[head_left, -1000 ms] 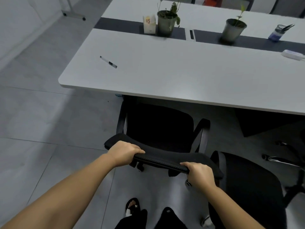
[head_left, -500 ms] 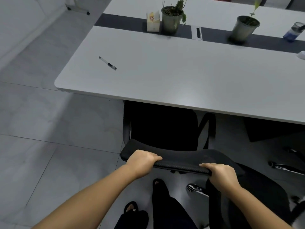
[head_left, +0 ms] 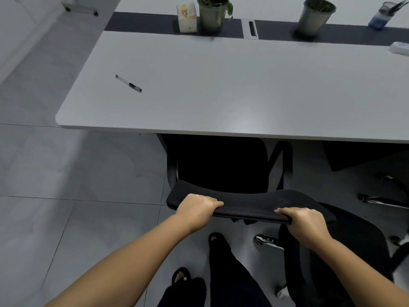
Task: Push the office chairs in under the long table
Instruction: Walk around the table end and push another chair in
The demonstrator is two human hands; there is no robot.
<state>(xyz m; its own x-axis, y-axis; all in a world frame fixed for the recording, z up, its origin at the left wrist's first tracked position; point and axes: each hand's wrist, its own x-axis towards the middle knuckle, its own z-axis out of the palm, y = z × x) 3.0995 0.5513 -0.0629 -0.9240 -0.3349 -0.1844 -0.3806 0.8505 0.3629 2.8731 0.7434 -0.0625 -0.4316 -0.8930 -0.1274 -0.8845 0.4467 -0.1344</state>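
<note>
Item: office chair (head_left: pixel 221 165), black, armrests fitted. Position: seat partly beneath the near edge of the tabletop (head_left: pixel 232 89), backrest top toward the person.

Left hand (head_left: pixel 197 208): fingers curled over the backrest's top edge, gripping.

Right hand (head_left: pixel 304 220): likewise wrapped over the same edge; a two-point hold, judged to keep the push straight.

Second chair (head_left: pixel 345 247): at right, well out from the tabletop, judged not yet pushed in.

Obscured: first chair's base and castors, under seat and tabletop; second chair cropped by frame; label of small carton (head_left: pixel 187 17) illegible.
</note>
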